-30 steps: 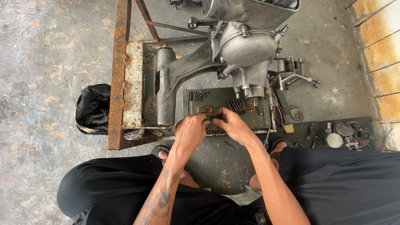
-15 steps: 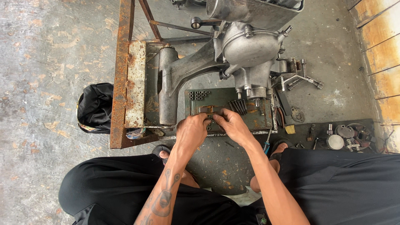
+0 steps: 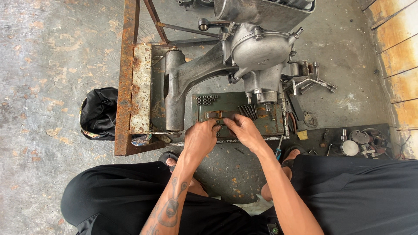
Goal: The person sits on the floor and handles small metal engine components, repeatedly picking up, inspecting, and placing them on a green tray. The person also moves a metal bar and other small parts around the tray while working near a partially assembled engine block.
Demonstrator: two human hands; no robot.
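My left hand [image 3: 201,138] and right hand [image 3: 241,129] meet knuckle to knuckle over the front edge of the green metal tray [image 3: 237,114], fingers curled down onto a small part between them; it's hidden under the fingertips, so I can't tell what it is or whether either hand truly grips it. Left hand looks clenched, right fingers bent and pinching toward the left, can't confirm more

Tray sits on the floor just ahead of my knees, under the engine casing [image 3: 257,52]. In the tray: cluster of short dark sockets [image 3: 207,100] at the far left corner, fan of dark tool bits [image 3: 249,111] just beyond my right hand, a rusty flat piece [image 3: 216,114] just beyond my left fingers

Engine casing, grey cast metal, rests on the rusty steel frame [image 3: 126,74], its long arm [image 3: 174,87] running down left of the tray

Black bag [image 3: 99,112] on the concrete left of the frame, touching it. Right of the tray, well apart from my hands: loose round metal parts [image 3: 357,141] on a dark mat. My black trousers [image 3: 348,191] fill the bottom, bare toes in sandals showing at both knees
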